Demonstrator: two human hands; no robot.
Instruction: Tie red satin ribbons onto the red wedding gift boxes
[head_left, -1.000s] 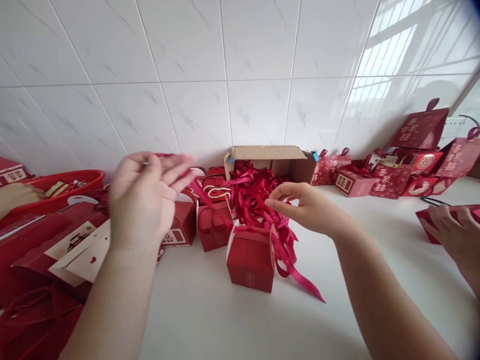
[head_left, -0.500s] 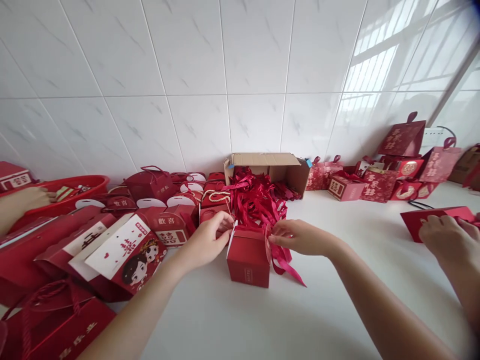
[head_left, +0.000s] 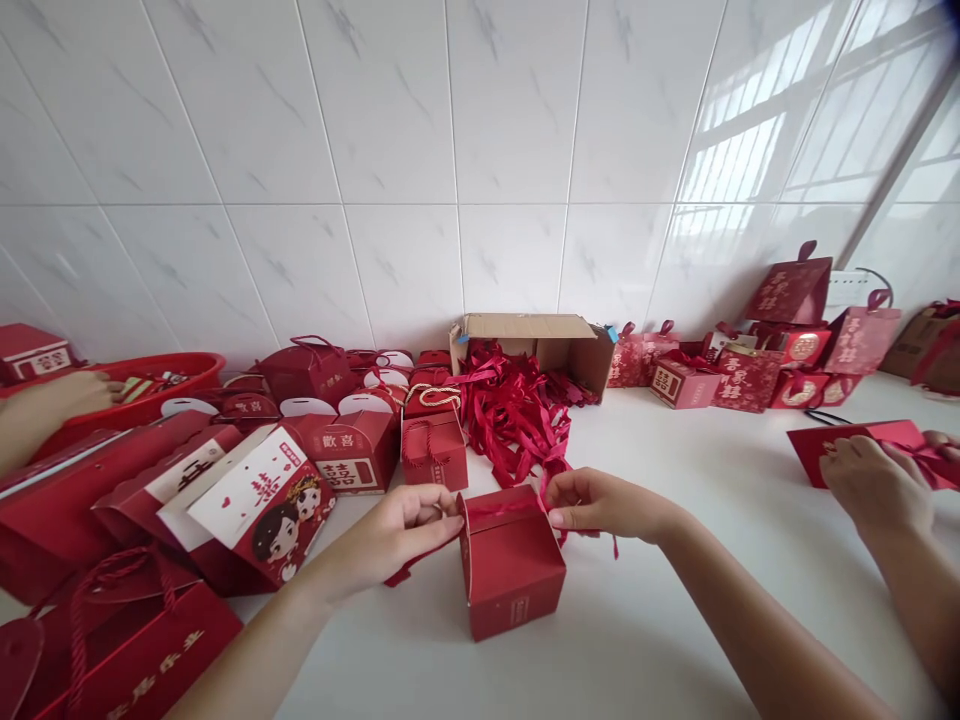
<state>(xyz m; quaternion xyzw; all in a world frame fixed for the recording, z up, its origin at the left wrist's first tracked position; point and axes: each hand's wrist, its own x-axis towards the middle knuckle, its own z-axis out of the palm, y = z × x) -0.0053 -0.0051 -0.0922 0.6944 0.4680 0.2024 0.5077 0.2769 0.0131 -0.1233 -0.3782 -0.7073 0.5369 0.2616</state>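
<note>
A small red gift box [head_left: 517, 570] stands on the white table in front of me, turned at a slight angle. A red ribbon [head_left: 501, 512] lies across the top of its lid. My left hand [head_left: 420, 525] pinches the ribbon at the box's left side, and a loose end hangs below those fingers. At the right side, my right hand [head_left: 592, 505] has thumb and fingers closed on the ribbon by the box's edge. Behind the box, a heap of red ribbons [head_left: 517, 415] spills from a cardboard box [head_left: 529, 326] lying on its side.
Red gift boxes [head_left: 352, 450] and paper bags [head_left: 172, 650] crowd the left. Another person's hand reaches into a red basin [head_left: 202, 372] there. More gift boxes [head_left: 750, 375] stand at the back right. A co-worker's hands [head_left: 877, 485] hold a red bag [head_left: 810, 455] at the right.
The gift box has come nearer to me and turned. Ribbon now runs over its top, with an end showing below my left hand. Both my hands have moved down with the box.
</note>
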